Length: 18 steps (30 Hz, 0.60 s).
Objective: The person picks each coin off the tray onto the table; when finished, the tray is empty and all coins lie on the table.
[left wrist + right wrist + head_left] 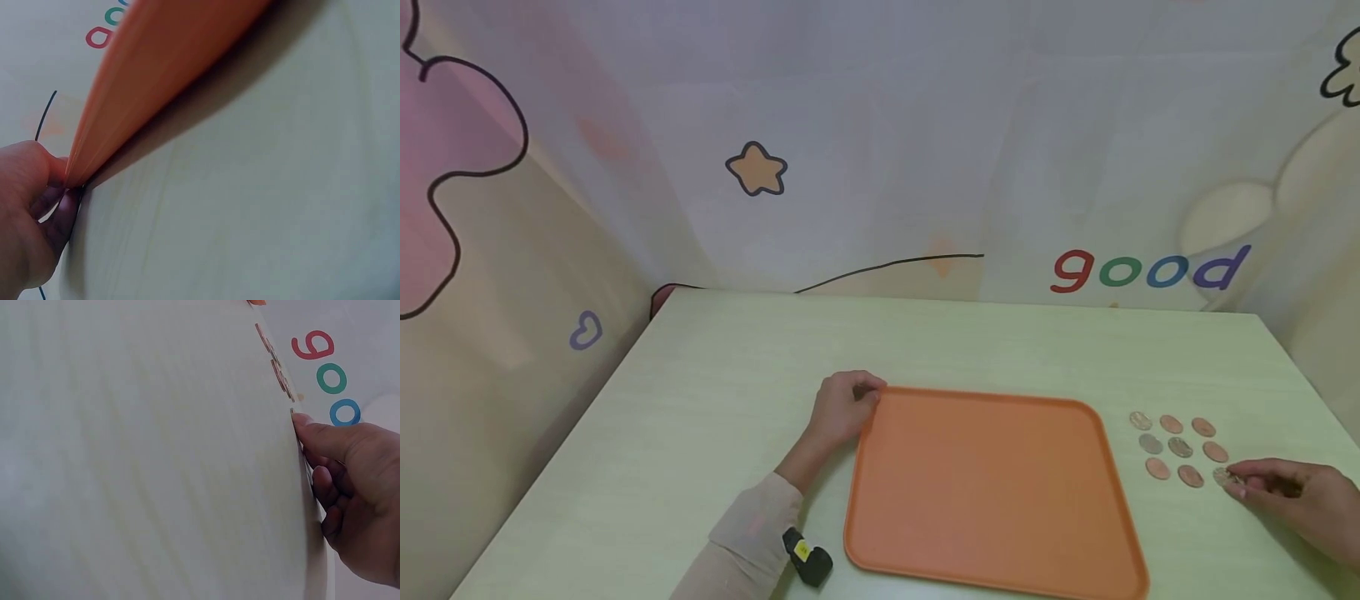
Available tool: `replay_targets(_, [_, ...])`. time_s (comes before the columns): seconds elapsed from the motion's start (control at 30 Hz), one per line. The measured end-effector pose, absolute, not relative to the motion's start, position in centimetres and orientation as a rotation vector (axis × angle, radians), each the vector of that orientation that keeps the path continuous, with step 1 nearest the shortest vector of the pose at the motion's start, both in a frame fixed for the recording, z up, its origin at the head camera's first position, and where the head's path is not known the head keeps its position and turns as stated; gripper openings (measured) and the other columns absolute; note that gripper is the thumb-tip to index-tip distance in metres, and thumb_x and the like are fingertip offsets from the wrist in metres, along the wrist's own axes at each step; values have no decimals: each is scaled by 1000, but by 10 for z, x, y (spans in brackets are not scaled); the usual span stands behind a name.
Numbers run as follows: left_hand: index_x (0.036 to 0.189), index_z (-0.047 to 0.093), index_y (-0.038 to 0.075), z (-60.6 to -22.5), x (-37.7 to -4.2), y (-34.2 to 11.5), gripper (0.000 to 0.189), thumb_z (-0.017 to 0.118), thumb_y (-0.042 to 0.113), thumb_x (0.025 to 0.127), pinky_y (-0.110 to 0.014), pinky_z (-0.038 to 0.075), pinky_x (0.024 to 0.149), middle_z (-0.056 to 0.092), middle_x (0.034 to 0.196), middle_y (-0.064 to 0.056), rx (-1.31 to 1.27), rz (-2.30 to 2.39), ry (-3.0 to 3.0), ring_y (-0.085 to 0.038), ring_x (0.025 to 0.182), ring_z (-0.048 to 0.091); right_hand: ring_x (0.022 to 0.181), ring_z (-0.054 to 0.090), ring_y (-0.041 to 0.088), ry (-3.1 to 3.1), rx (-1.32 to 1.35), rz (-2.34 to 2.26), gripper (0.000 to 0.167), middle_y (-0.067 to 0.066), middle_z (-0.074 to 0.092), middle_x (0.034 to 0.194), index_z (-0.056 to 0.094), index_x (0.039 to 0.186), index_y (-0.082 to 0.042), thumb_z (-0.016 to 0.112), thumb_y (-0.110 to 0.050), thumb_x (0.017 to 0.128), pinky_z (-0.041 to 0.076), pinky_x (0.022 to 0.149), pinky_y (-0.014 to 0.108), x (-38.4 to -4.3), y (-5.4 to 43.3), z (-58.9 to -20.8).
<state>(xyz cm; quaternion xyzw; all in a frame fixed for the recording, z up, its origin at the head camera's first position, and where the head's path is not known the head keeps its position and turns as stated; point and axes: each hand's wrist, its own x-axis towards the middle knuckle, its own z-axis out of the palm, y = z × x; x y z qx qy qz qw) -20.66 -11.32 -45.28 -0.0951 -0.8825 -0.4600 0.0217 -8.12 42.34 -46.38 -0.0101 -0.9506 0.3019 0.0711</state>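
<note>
An orange tray point(985, 487) lies flat on the pale green table. At its far left corner my left hand point(841, 410) grips the rim; the left wrist view shows thumb and fingers of the hand point(28, 212) around the tray's corner point(84, 169). To the right of the tray, several silver and copper coloured coins point(1180, 447) form three rows of three. My right hand point(1303, 496) pinches the silver coin point(1222, 477) at the near right of this group, partly covering it. In the right wrist view the fingertips of the hand point(356, 475) touch the table surface.
A black device point(808, 560) with a yellow label sits by the left sleeve. Behind the table point(760, 350), a printed cloth point(880, 150) hangs as a backdrop, with a star and the word "good". Cloth also borders the left and right sides.
</note>
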Motion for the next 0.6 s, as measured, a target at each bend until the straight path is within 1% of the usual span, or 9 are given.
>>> replay_targets(0.07, [100,79,7,-453,-207,-113,18,65,1,92,-43,58,88,79,101,-10,-297,-1424,-2733,-25,94,72,63,46,-3,-2869,-41,897,24,-35,57,73,74,98,10,78,-12,88,40,56,15,-82,423,-462])
replay_targets(0.17, [100,79,7,-452,-208,-113,18,65,1,92,-44,58,88,79,101,-10,-294,-1423,-2727,-26,94,72,63,48,-4,-2883,-63,882,28,-38,57,75,74,100,10,79,-15,88,41,56,15,-83,422,-460])
replay_targets(0.33, [100,79,6,-453,-208,-114,18,64,1,93,-45,58,90,79,103,-11,-285,-1431,-2728,-27,97,72,63,49,-6,-2891,-66,862,28,-40,56,75,75,101,9,80,-15,87,42,56,14,-84,422,-461])
replay_targets(0.43, [101,79,6,-455,-206,-114,18,64,0,93,-45,58,91,79,103,-11,-288,-1451,-2728,-27,99,72,63,47,-7,-2896,-74,832,29,-39,55,74,75,100,9,80,-16,88,41,56,14,-84,422,-462])
replay_targets(0.53, [102,78,5,-455,-205,-116,17,64,1,94,-44,58,91,78,105,-12,-291,-1482,-2713,-28,99,73,62,46,-6,-2883,-62,810,27,-35,55,71,75,99,9,80,-14,86,40,55,14,-83,421,-463])
replay_targets(0.6, [106,78,4,-455,-204,-119,17,64,3,95,-42,59,90,78,108,-13,-280,-1522,-2694,-28,99,73,61,45,-6,-2861,-32,803,25,-32,55,69,74,99,10,81,-10,85,39,55,14,-82,421,-464])
